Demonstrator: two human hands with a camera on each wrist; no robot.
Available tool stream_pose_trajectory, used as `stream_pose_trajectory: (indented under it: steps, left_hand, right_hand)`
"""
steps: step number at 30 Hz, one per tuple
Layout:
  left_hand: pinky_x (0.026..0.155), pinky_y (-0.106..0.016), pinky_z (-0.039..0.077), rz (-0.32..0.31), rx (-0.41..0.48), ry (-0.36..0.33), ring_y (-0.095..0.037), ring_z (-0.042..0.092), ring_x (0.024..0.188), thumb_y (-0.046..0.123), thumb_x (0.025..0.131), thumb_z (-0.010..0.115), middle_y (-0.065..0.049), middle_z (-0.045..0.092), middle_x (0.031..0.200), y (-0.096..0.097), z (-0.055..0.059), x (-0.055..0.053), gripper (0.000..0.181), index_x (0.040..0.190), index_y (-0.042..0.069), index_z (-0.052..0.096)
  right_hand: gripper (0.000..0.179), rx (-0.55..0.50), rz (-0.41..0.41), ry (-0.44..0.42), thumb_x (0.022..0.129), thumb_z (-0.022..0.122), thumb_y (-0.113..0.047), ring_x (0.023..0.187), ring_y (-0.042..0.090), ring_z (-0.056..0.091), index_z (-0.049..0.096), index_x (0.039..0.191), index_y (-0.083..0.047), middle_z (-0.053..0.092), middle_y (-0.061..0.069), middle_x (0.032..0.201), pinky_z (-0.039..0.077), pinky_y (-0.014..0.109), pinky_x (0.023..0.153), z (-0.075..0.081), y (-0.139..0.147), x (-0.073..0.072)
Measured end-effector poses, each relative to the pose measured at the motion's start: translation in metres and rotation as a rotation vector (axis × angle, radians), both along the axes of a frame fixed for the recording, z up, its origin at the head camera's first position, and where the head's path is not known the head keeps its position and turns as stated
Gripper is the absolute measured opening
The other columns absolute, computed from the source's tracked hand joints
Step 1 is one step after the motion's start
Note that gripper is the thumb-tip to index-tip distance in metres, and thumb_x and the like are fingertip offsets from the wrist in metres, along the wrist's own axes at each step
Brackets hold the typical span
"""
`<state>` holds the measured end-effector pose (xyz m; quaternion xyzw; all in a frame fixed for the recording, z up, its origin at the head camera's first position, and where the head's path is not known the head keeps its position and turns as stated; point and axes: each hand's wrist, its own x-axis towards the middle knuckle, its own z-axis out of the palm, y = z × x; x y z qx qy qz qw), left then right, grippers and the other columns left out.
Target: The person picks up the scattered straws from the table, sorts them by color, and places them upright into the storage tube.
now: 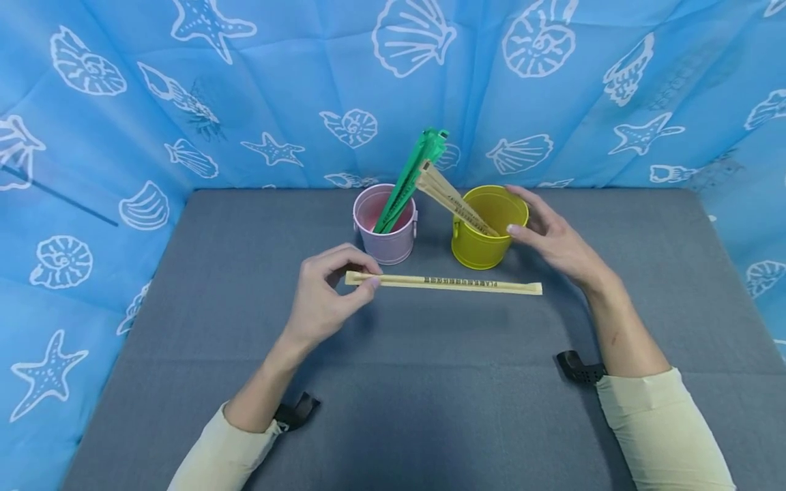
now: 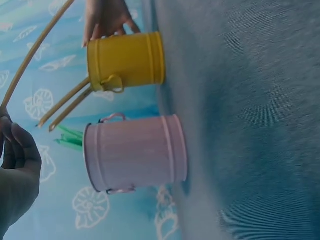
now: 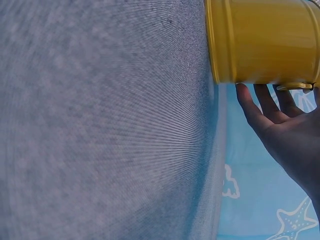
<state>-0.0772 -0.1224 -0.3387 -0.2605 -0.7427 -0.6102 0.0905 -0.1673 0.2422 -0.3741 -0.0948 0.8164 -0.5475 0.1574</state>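
Observation:
My left hand (image 1: pixel 331 290) pinches one end of a long paper-wrapped straw (image 1: pixel 454 283), held level above the table in front of two small buckets. My right hand (image 1: pixel 555 239) holds the right side of the yellow bucket (image 1: pixel 479 251), thumb at the front of the rim and fingers behind; several fingertips touch its wall in the right wrist view. Several tan wrapped straws (image 1: pixel 451 198) lean left out of the yellow bucket. Green wrapped straws (image 1: pixel 408 184) lean right in the pink bucket (image 1: pixel 389 247), left of the yellow one.
A grey cloth covers the table (image 1: pixel 430 409). Behind the buckets, at the table's back edge, hangs a blue curtain (image 1: pixel 295 68) printed with white shells and starfish. Black wrist devices (image 1: pixel 580 368) sit on both forearms.

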Motion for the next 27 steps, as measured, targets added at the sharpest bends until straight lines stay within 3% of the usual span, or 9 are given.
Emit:
stream_pose_trajectory:
  steps: [8, 16, 27]
  left_hand:
    - [0.071, -0.028, 0.05, 0.016, 0.09, 0.069, -0.022, 0.059, 0.076, -0.002, 0.086, 0.068, -0.011, 0.067, 0.086, 0.002, 0.014, -0.018, 0.008, 0.093, -0.002, 0.072]
    - [0.07, -0.03, 0.051, 0.091, 0.144, 0.128, -0.025, 0.059, 0.078, -0.003, 0.086, 0.067, -0.013, 0.067, 0.087, 0.005, 0.028, -0.042, 0.008, 0.092, -0.007, 0.071]
    - [0.072, -0.028, 0.052, 0.166, 0.149, 0.11, -0.022, 0.059, 0.079, -0.006, 0.086, 0.067, -0.013, 0.067, 0.089, 0.014, 0.031, -0.07, 0.009, 0.094, -0.006, 0.071]
  right_hand:
    - [0.07, -0.017, 0.008, -0.001, 0.102, 0.058, -0.024, 0.145, 0.034, 0.029, 0.019, 0.158, -0.036, 0.022, 0.007, 0.163, 0.025, 0.059, 0.112, -0.001, 0.001, 0.001]
    - [0.071, -0.014, 0.004, 0.005, 0.1, 0.061, -0.027, 0.148, 0.032, 0.023, 0.022, 0.157, -0.038, 0.018, 0.002, 0.164, 0.017, 0.059, 0.115, -0.001, 0.002, 0.001]
    - [0.069, -0.013, 0.003, 0.016, 0.101, 0.059, -0.025, 0.148, 0.031, 0.024, 0.022, 0.157, -0.038, 0.019, 0.002, 0.164, 0.018, 0.06, 0.115, -0.001, 0.003, 0.0]
